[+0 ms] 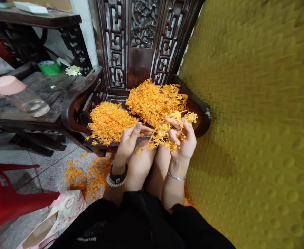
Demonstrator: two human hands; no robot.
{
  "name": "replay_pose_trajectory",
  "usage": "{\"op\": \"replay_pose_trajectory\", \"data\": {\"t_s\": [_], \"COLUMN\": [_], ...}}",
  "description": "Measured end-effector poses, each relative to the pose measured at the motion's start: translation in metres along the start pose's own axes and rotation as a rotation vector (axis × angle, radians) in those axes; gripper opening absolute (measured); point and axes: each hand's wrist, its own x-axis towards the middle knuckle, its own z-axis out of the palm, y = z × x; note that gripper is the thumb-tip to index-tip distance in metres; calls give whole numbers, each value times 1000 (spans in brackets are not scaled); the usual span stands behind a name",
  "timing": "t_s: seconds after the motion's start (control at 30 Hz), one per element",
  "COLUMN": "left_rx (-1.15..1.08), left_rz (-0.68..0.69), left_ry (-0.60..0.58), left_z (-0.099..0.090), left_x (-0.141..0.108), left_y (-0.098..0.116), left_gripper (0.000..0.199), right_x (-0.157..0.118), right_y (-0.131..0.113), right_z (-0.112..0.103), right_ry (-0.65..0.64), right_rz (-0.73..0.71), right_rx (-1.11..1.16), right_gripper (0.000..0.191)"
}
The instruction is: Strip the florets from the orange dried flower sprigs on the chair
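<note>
Above my knees, my right hand (183,138) has its fingers curled round a branching spray of orange plastic flowers (161,133). My left hand (130,138) is at the left side of that spray, thumb raised and fingers pointing right; its fingertips lie near the stems, and whether they pinch any is unclear. Behind the hands, a large pile of orange flowers (154,102) rests on the dark carved wooden chair (141,65). A second, lower pile (110,122) sits on the seat to the left, just beyond my left hand.
At the left, a dark wooden table (56,100) bears a pink-lidded bottle (30,100) and green tape (49,67). A red stool (12,197) and a printed bag (69,207) stand on the floor near scattered orange pieces (89,174). A yellow textured surface (253,114) rises at the right.
</note>
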Motion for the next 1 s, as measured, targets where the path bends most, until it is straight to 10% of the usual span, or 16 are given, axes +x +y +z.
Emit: {"op": "replay_pose_trajectory", "data": {"t_s": [0.27, 0.63, 0.83, 1.0], "left_rx": [-150, -689, -1187, -1177], "left_rz": [-131, -532, -840, -1004], "left_ry": [-337, 24, -155, -20], "left_z": [7, -6, -12, -10], "left_x": [-1, 5, 14, 19], "left_y": [-4, -8, 3, 14], "left_gripper": [29, 7, 34, 28], "right_x": [-11, -3, -2, -1], "right_y": [6, 19, 22, 25], "right_z": [4, -16, -36, -55], "right_ry": [-48, -63, -73, -106], "right_rz": [72, 91, 80, 135], "right_rx": [-74, -274, -538, -587], "right_gripper": [25, 30, 29, 22]}}
